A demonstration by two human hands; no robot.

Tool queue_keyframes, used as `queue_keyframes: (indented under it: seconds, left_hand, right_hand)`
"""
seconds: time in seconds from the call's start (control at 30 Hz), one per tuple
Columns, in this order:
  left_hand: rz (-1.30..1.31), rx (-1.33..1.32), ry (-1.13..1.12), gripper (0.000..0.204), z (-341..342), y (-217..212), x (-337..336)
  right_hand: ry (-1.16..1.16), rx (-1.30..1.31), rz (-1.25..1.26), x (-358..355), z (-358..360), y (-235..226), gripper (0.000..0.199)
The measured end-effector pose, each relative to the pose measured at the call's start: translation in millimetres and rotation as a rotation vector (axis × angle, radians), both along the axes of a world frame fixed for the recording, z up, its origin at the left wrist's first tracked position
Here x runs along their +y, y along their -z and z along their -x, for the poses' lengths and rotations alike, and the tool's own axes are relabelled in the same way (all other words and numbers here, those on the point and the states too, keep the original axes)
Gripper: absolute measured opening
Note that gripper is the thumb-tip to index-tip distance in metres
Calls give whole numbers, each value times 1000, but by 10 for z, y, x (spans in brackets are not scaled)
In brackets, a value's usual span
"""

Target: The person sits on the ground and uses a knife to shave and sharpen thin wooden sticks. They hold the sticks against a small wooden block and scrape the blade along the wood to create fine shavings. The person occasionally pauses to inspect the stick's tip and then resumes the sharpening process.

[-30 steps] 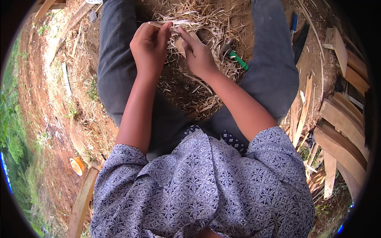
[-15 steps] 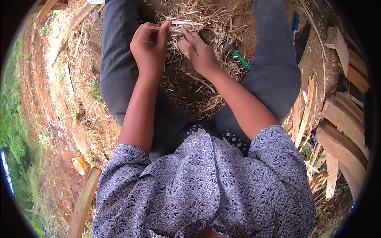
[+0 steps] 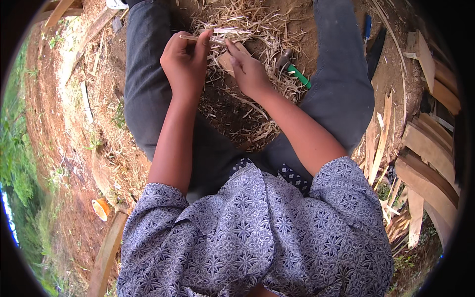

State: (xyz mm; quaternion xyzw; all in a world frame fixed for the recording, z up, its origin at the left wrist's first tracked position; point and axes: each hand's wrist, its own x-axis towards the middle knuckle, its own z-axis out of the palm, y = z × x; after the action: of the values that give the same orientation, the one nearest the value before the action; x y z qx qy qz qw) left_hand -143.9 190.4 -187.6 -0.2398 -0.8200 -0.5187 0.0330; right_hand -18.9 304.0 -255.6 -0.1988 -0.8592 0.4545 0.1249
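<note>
Between my legs, my left hand is closed around a thin pale wooden stick, its thumb pressed along it. The stick points across toward my right hand, whose fingers are bent together near its far end. What those right fingers grip is hidden. Just under the right hand lies a flat wooden block, partly covered by it. A hammer with a green handle rests on the shavings to the right, beside my right leg.
Wood shavings cover the ground between my legs. A blue-handled tool lies beyond my right leg. Curved wooden boards are stacked at the far right. On the left are an orange-rimmed round object and a long plank.
Both hands have shifted very slightly downward in the picture, with the stick still in my left hand. The hold looks the same.
</note>
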Motion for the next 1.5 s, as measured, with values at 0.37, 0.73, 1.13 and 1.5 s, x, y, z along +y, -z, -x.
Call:
queue_keyframes:
  seconds: [0.37,0.73,1.13,1.5]
  left_hand:
    - [81,83,44,24,-19,-44,-35]
    - [9,-70,-61,37,120,62,-40]
    - [-11,-416,5,44,426,-245,149]
    - [265,69,520,28,-225,-434,-129]
  right_hand:
    - [-11,-101,58,-74,109,-386,52]
    - [51,-209,265,133,7,63,38]
    - [-139,-200,1044,111,20,-672,39]
    - [62,-373,1015,251,73,-438,18]
